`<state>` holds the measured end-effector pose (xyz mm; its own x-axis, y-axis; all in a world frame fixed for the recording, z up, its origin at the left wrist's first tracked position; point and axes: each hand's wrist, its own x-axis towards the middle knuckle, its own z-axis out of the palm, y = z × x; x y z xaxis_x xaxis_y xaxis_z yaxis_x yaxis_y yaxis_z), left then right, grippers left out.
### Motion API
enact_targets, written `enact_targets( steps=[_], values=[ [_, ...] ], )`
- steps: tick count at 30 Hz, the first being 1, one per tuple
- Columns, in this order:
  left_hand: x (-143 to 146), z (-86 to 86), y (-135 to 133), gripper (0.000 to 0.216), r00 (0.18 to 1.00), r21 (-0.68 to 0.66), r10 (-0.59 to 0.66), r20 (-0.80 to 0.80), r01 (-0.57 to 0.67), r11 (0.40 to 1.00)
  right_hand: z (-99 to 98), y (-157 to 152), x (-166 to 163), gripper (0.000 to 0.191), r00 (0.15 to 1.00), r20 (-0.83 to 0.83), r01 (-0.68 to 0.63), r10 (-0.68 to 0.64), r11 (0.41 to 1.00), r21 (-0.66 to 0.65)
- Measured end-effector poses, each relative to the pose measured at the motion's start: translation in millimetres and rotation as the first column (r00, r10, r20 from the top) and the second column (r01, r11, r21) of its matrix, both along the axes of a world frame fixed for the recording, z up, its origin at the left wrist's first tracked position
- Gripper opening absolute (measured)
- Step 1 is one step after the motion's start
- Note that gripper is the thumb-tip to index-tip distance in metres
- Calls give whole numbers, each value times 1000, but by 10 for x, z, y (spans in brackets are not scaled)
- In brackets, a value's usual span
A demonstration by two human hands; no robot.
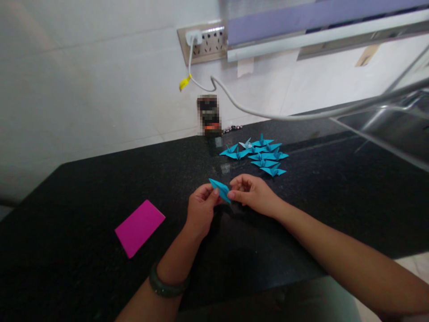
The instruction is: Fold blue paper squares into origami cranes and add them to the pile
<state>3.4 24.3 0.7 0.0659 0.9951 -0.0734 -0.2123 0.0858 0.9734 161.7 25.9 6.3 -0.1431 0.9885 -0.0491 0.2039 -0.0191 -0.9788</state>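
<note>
A small folded piece of blue paper point(219, 188) is held above the black counter point(83, 197) between both hands. My left hand point(201, 208) pinches its left side with thumb and fingers closed. My right hand point(253, 193) pinches its right end, fingers curled. A dark bangle sits on my left wrist. Behind the hands lies a cluster of several finished blue paper cranes point(263, 156) on the counter.
A pink sheet of paper point(140, 227) lies flat at the left. A blurred small object point(209, 115) stands against the white wall. A white cable point(234, 103) runs from a wall socket strip point(204, 42) across to the right. A metal rack point(395, 112) is at the right.
</note>
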Motion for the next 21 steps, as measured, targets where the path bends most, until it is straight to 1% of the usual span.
enact_targets(
  steps=[2,4,5,9,11,13,15,17,19,21],
  values=[
    [4,9,-10,11,996,24,-67,-55,68,997,2,2,-9,44,994,-91,-73,67,995,-64],
    [14,14,-20,11,990,48,-106,-96,111,993,11,-1,-28,38,989,-104,-113,103,989,-93],
    [19,15,-24,11,988,62,-109,-108,116,991,15,-4,-39,34,990,-98,-112,103,989,-96],
    [32,16,-26,12,993,102,-56,-102,66,993,23,-15,-67,30,991,-127,-54,41,993,-101],
    [34,17,-28,15,996,105,-28,-80,37,994,19,-24,-76,30,990,-139,-21,11,997,-75],
    [36,18,-33,19,998,87,-32,-60,37,996,11,-33,-85,28,990,-138,27,-31,999,-37],
    [37,20,-39,23,997,47,-64,-38,66,997,1,-38,-95,27,986,-152,63,-64,998,-14],
    [35,20,-44,24,996,1,-85,-9,85,996,-8,-34,-102,27,980,-188,65,-67,998,-17],
    [31,19,-43,23,997,-31,-69,17,70,997,-16,-22,-102,28,974,-221,53,-57,998,-23],
    [29,19,-39,23,998,-47,-50,38,51,998,-23,-7,-91,28,970,-234,62,-59,998,7]
  ],
)
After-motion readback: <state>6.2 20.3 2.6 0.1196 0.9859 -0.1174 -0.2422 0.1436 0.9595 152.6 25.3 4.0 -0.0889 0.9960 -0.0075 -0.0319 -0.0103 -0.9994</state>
